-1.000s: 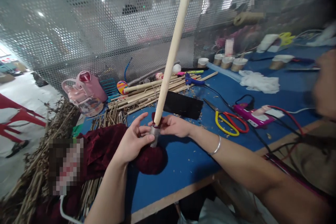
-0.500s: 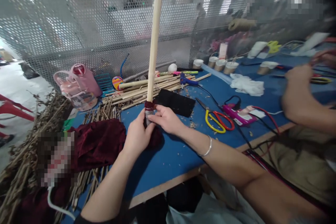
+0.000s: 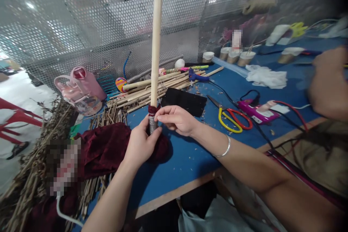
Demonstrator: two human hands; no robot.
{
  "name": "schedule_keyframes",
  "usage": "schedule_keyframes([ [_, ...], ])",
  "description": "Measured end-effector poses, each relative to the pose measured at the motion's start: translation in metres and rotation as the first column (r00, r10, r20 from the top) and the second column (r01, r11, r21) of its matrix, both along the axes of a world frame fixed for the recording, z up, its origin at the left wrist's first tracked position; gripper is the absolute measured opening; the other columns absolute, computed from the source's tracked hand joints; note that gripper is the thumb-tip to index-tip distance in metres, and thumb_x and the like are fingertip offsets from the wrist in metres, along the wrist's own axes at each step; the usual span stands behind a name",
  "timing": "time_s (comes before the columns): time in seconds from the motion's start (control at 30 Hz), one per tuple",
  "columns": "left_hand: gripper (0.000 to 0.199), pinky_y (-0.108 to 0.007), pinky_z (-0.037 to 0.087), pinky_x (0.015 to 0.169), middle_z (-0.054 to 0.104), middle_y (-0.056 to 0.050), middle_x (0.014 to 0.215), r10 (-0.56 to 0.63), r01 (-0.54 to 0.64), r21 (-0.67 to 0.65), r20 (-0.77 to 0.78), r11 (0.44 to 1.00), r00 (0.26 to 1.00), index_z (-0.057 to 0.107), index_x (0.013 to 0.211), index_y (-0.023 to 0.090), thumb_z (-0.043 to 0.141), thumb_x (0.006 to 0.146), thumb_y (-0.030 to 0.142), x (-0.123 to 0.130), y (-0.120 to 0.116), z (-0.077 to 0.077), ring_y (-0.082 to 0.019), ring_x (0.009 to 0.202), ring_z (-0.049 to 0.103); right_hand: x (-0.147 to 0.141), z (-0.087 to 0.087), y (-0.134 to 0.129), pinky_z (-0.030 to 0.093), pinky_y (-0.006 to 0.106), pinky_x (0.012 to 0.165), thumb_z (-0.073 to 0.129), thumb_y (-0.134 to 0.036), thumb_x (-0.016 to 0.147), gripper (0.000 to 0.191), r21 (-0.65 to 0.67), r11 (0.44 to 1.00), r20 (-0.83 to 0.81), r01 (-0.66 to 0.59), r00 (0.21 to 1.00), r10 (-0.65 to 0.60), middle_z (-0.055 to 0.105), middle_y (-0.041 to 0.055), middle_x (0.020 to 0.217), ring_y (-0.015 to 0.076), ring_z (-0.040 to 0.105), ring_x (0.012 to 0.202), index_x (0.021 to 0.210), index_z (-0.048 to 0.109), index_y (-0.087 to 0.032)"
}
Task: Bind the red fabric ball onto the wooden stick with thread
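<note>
The wooden stick is held pretty much upright by the left hand, half-curled round its grey-wrapped base; the right hand is loosely pinched right beside the maroon cloth collar.

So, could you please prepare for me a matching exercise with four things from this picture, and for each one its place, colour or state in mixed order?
Things
1. scissors
2. left hand
3. power strip
4. black flat piece

Places, colours, states
A. bright purple, with cables beside it
B. lying between the upright pale stick and the item with two handles
C. one handle yellow, the other red
D. fingers holding the silver-coloured section

Right pairs: 1-C, 2-D, 3-A, 4-B
</note>
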State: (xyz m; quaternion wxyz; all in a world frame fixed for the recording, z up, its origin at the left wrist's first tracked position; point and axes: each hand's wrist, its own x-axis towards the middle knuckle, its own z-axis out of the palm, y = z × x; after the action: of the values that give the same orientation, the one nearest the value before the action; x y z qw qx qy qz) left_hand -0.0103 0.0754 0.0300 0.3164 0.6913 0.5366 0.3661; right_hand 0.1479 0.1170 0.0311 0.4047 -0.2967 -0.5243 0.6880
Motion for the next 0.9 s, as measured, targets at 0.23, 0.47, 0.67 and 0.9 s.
schedule_keyframes([
  [0.23, 0.03, -0.026, 0.043, 0.073, 0.066, -0.002, 0.088, 0.004, -0.004, -0.006, 0.047, 1.0, 0.999, 0.06, 0.104, 0.018, 0.059, 0.078, 0.031, 0.0, 0.004, 0.0, -0.017, 0.077, 0.058, 0.002, -0.01, 0.0, 0.044, 0.022, 0.064, 0.064, -0.026, 0.073, 0.017, 0.268, 0.962, 0.16, 0.052, 0.982, -0.097, 0.066, 0.0018, 0.072, 0.0089, 0.057, 0.064, 0.079, 0.068, -0.011],
  [0.47, 0.029, -0.026, 0.044, 0.075, 0.066, -0.003, 0.09, 0.01, -0.008, -0.02, 0.111, 1.0, 0.994, 0.06, 0.103, 0.018, 0.059, 0.079, 0.033, -0.002, 0.005, -0.003, -0.017, 0.08, 0.058, -0.003, -0.012, -0.001, 0.045, 0.026, 0.071, 0.061, -0.029, 0.076, 0.019, 0.401, 0.912, 0.218, 0.081, 0.959, -0.181, 0.068, 0.0036, 0.08, 0.0127, 0.059, 0.073, 0.081, 0.069, -0.013],
  [0.67, 0.029, -0.026, 0.043, 0.073, 0.066, -0.001, 0.087, 0.014, -0.012, -0.035, 0.07, 0.999, 0.997, 0.059, 0.105, 0.019, 0.059, 0.078, 0.031, -0.002, 0.002, -0.003, -0.016, 0.077, 0.058, -0.005, -0.01, 0.001, 0.027, 0.019, 0.043, 0.065, -0.033, 0.071, 0.021, 0.071, 0.996, 0.035, 0.059, 0.997, -0.062, 0.054, -0.0037, 0.055, 0.0033, 0.036, 0.043, 0.08, 0.068, -0.013],
  [0.9, 0.029, -0.025, 0.042, 0.072, 0.065, -0.001, 0.087, 0.025, -0.022, -0.041, 0.077, 0.999, 0.997, 0.059, 0.104, 0.018, 0.059, 0.079, 0.031, -0.002, 0.003, -0.003, -0.015, 0.075, 0.056, -0.004, -0.012, 0.004, 0.034, 0.02, 0.052, 0.067, -0.027, 0.069, 0.015, 0.111, 0.991, 0.044, 0.081, 0.995, -0.086, 0.056, -0.0019, 0.059, 0.0065, 0.047, 0.056, 0.073, 0.066, -0.012],
])
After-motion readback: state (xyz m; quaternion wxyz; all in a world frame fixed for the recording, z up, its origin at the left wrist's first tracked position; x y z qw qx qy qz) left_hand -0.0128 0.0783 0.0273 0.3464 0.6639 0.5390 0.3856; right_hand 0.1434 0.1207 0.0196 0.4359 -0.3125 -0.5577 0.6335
